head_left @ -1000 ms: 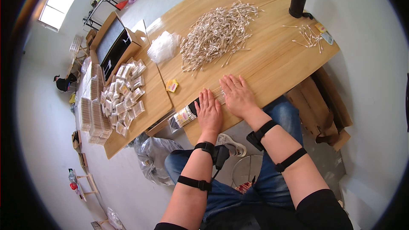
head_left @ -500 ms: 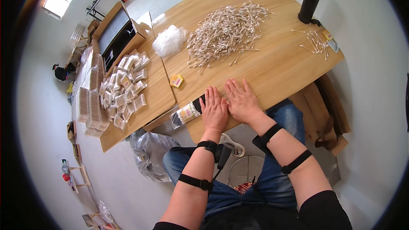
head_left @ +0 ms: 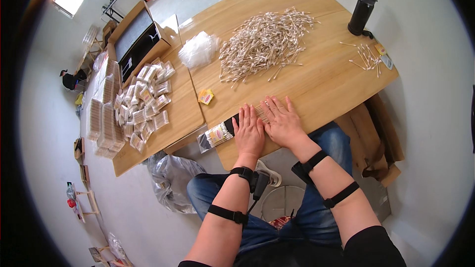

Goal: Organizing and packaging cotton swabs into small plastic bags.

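Flat on the table's near edge, my left hand [head_left: 249, 133] lies with fingers stretched forward over a black strip [head_left: 230, 125] and the cotton swabs beside it. Close against it, my right hand [head_left: 283, 123] rests with its fingers a little apart on a row of swab sticks [head_left: 262, 113]. Both hands are open and hide much of the row. White swab tips show left of the black strip inside a clear plastic bag [head_left: 215, 135] with a yellow label, which reaches past the table edge. A small yellow card packet [head_left: 206, 97] lies beyond my left hand.
A large heap of loose cotton swabs [head_left: 262, 44] lies farther out, with clear bags [head_left: 199, 50] left of it. Filled swab packs [head_left: 143, 101] and an open carton [head_left: 136, 44] stand at left. At right are a black bottle [head_left: 362, 12] and scattered swabs [head_left: 366, 57].
The whole view has shifted slightly, so the table appears a little lower. Both hands stay flat over the swab row, with no clear change in their hold.
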`<state>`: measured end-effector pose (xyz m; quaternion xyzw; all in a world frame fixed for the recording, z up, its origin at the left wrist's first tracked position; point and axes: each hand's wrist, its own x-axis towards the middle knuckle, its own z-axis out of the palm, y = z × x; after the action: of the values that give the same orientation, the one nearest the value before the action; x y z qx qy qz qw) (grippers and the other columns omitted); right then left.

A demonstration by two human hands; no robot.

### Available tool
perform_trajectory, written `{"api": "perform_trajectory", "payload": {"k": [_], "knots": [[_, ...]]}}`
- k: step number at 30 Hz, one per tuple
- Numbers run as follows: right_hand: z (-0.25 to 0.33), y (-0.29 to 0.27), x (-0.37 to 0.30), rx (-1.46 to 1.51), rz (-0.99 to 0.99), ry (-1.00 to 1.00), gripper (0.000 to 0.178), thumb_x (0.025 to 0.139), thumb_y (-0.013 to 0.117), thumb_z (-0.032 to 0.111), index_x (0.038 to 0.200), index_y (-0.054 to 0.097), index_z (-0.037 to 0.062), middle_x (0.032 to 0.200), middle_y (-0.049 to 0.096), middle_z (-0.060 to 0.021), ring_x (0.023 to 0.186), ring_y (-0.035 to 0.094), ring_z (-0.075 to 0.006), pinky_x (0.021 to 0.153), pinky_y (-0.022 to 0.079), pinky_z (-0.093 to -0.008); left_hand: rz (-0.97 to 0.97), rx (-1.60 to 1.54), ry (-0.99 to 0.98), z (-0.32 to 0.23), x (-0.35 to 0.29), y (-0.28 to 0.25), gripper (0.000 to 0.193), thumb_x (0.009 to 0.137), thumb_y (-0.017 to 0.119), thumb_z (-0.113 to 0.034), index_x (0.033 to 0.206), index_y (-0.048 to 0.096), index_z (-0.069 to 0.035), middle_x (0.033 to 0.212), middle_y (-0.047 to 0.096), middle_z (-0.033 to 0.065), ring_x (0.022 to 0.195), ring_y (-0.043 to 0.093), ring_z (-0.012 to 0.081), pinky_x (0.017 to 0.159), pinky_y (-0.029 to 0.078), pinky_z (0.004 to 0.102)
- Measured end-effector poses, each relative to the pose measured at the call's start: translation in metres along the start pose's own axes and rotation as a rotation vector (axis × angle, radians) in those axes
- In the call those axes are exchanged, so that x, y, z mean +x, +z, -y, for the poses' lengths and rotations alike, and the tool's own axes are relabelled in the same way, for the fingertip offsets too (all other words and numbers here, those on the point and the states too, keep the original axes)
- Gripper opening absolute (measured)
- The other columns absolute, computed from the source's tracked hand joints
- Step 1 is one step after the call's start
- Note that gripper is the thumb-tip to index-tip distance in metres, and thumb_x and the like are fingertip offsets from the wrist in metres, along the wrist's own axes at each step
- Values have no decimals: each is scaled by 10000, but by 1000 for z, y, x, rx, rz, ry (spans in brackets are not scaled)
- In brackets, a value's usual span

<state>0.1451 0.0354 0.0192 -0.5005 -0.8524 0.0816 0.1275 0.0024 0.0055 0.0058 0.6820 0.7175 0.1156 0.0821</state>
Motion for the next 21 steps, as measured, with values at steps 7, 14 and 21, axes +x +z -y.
{"api": "perform_trajectory", "payload": {"k": [7, 14, 21], "knots": [[3, 3, 2, -58, 16, -76, 632, 945, 468, 346, 1494, 369, 49, 1563, 354, -120, 1471, 274, -239, 1213, 118, -489, -24, 14, 10, 2, 0, 4, 581, 1034, 334, -351, 1531, 292, -53, 1610, 246, 130, 1499, 198, 255, 1205, 115, 482], [4, 2, 0, -25, -2, -56, 600, 957, 452, 322, 1485, 384, 45, 1560, 361, -121, 1464, 291, -246, 1207, 140, -486, -42, 8, 18, 1, -3, 5, 576, 1035, 331, -348, 1526, 302, -49, 1607, 252, 131, 1500, 193, 254, 1205, 108, 484], [5, 3, 2, -43, 83, -28, 617, 976, 404, 342, 1522, 326, 66, 1591, 307, -111, 1484, 248, -231, 1216, 89, -476, -18, 42, 54, 5, -1, 7, 572, 1027, 333, -376, 1520, 336, -86, 1613, 256, 84, 1496, 208, 231, 1207, 98, 491]]}}
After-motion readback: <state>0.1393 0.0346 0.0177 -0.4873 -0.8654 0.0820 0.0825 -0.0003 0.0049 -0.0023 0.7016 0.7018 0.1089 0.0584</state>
